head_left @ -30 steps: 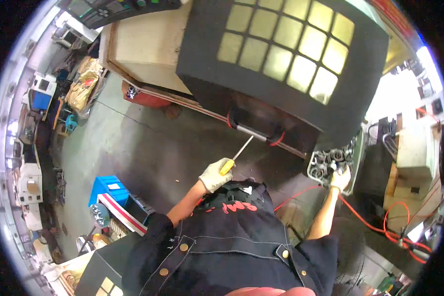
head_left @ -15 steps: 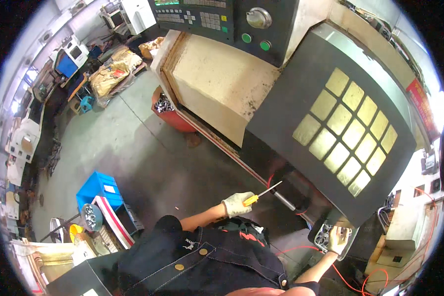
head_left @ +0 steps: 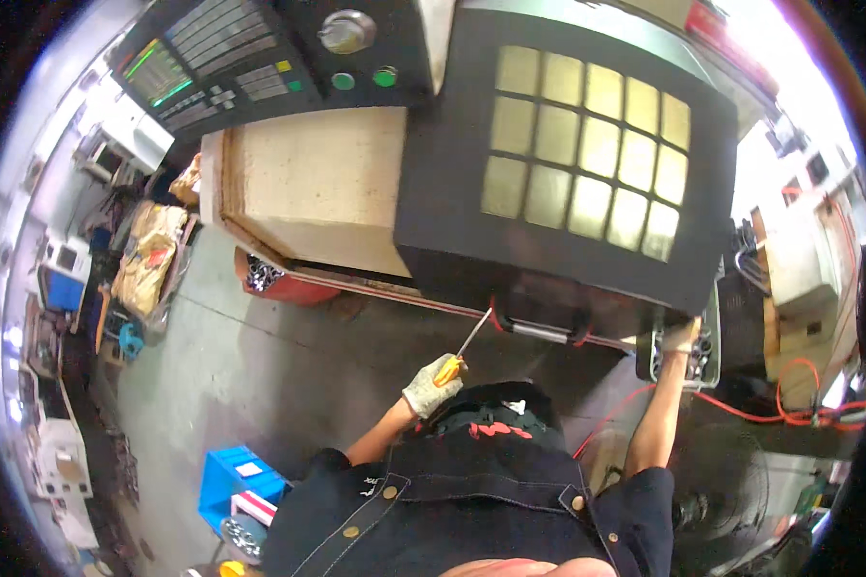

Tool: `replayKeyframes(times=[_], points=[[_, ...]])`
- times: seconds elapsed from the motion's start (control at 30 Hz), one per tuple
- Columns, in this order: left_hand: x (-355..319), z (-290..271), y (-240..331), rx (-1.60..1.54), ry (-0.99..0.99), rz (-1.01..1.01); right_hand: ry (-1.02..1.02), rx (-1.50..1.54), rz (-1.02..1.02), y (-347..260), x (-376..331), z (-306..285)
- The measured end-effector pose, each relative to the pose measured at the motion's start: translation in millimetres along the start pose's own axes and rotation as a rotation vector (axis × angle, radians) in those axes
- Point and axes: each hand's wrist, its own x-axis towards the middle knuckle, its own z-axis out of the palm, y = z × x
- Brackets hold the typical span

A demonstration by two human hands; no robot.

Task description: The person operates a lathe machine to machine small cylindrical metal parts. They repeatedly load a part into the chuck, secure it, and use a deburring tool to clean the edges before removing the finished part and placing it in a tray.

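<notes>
My left hand (head_left: 425,392), in a pale work glove, is closed around the yellow handle of a screwdriver (head_left: 449,370). Its thin metal shaft points up and away toward the lower front of the machine. Far to the right, my gloved right hand (head_left: 681,337) reaches into a grey bin (head_left: 707,383) holding several shiny metal parts (head_left: 702,358). The machine's dark door (head_left: 443,212) overhangs that spot, and the right fingers are hidden. A bar handle (head_left: 539,333) shows along the machine's lower front.
A control panel (head_left: 231,72) juts out at the upper left. Beneath the machine stands a red tub (head_left: 293,287) of metal pieces. A blue crate (head_left: 226,481) sits at lower left. An orange hose (head_left: 741,415) runs across the floor on the right.
My view has turned to the right, so the machine appears straighter and shifted left. The right hand has gone deeper under the door's edge at the bin. The screwdriver remains in my left hand.
</notes>
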Motion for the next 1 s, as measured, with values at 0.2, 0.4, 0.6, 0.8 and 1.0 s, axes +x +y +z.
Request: replayKeyframes(times=[0.2, 0.4, 0.6, 0.8, 1.0], points=[[13.4, 29.7, 40.5, 0.304, -0.049, -0.063, -0.029, 0.096, 0.083, 58.4, -27.2, 75.3], [25.6, 58.5, 71.0, 0.421, -0.019, -0.051, -0.188, -0.103, 0.096, 96.3, -71.5, 163.6], [38.5, 65.6, 77.3, 0.404, 0.1, -0.021, -0.586, -0.293, 0.285, 96.4, -93.9, 239.7], [98.1, 92.9, 102.0, 0.527, 0.18, -0.076, -0.645, 0.252, 0.872, 132.2, -67.4, 245.9], [233.9, 98.3, 120.8, 0.938, 0.408, -0.288, -0.599, 0.123, 0.922, 151.8, -21.8, 183.6]])
